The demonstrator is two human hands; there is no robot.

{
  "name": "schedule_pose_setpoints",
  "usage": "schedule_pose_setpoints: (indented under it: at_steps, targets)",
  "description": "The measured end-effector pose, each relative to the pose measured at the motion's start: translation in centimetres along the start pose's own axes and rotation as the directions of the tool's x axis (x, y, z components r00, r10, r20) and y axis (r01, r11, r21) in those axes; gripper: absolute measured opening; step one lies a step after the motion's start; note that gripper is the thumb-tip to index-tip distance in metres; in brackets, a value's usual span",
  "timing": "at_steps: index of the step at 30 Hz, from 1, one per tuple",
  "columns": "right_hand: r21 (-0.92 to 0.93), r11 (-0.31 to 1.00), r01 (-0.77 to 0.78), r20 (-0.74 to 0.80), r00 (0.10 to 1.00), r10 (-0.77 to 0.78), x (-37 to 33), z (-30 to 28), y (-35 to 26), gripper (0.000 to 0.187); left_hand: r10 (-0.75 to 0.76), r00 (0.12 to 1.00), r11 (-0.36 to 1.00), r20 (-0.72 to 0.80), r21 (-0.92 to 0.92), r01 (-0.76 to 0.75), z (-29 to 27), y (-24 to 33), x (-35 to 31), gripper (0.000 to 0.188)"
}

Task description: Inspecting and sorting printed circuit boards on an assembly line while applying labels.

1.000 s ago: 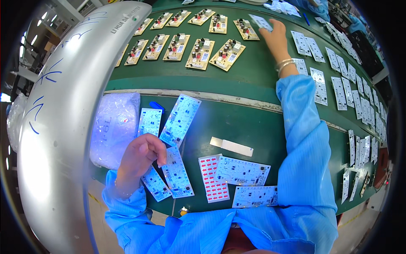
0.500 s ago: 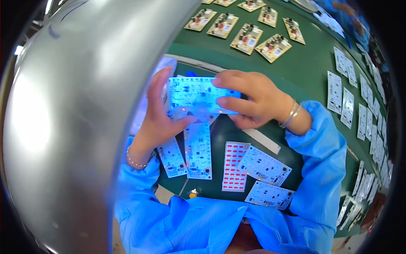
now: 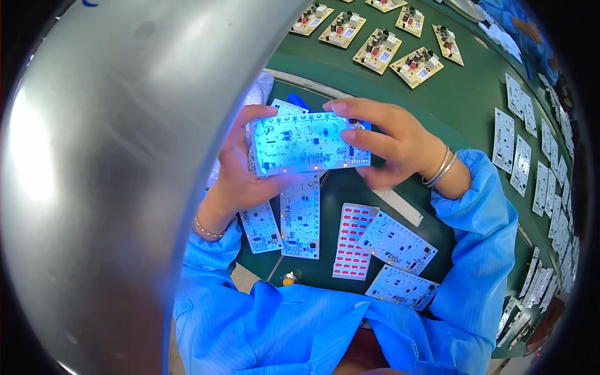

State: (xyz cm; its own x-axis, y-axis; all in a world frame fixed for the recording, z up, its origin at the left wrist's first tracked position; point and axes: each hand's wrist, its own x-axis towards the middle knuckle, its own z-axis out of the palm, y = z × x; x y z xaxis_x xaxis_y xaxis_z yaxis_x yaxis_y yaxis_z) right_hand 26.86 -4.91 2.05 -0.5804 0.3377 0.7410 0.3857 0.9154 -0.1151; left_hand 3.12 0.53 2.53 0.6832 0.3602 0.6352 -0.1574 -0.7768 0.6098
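Between my two hands a white circuit board (image 3: 300, 144) is held up, lit blue from above. My left hand (image 3: 240, 165) grips its left end, fingers at the top edge and thumb along the bottom edge. At its right end, my right hand (image 3: 390, 140) has fingers over the face, and the thumb is low near the bottom corner. Beneath the held board lie more white boards, one upright (image 3: 300, 219) and one tilted (image 3: 261, 229). A sheet of red arrow stickers (image 3: 354, 244) is partly covered by another board (image 3: 399, 242); a further board (image 3: 403, 287) lies nearer me.
A large silver lamp hood (image 3: 125, 156) fills the left side. Several tan component boards (image 3: 377, 51) stand at the back. Rows of white boards (image 3: 504, 140) line the right. A white strip (image 3: 400, 206) lies below my right hand. Another person's blue sleeve (image 3: 506, 15) shows far right.
The held board has tilted to face me more squarely, its markings now sharper. My right thumb has moved down a little from it. The whole view has shifted slightly.
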Motion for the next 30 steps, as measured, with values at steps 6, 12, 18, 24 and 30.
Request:
schedule_pose_setpoints:
  at_steps: [6,12,18,24,30]
  targets:
    - [-0.098,0.982,-0.159,-0.173,0.975,0.141,-0.6,0.2,0.6,0.050,0.059,0.995,0.996,-0.078,0.068,-0.054,-0.2,0.4,0.3,0.099]
    - [-0.051,0.987,-0.155,-0.211,0.967,0.141,-0.9,0.3,0.6,0.054,0.034,0.983,0.997,-0.179,0.081,-0.020,0.3,0.3,-0.2,0.095]
    - [0.061,0.986,-0.154,-0.254,0.953,0.165,-1.2,0.4,0.6,0.055,0.053,0.986,0.997,-0.161,0.071,-0.042,0.5,0.1,0.1,0.094]
    - [0.094,0.978,-0.184,-0.227,0.953,0.201,-1.3,0.5,0.6,0.056,0.010,0.986,0.999,-0.167,0.039,-0.003,0.5,0.3,-0.1,0.093]
    - [0.167,0.961,-0.221,-0.250,0.933,0.258,-1.6,0.7,0.6,0.054,0.056,0.998,0.998,-0.028,0.021,-0.055,0.2,0.4,0.4,0.094]
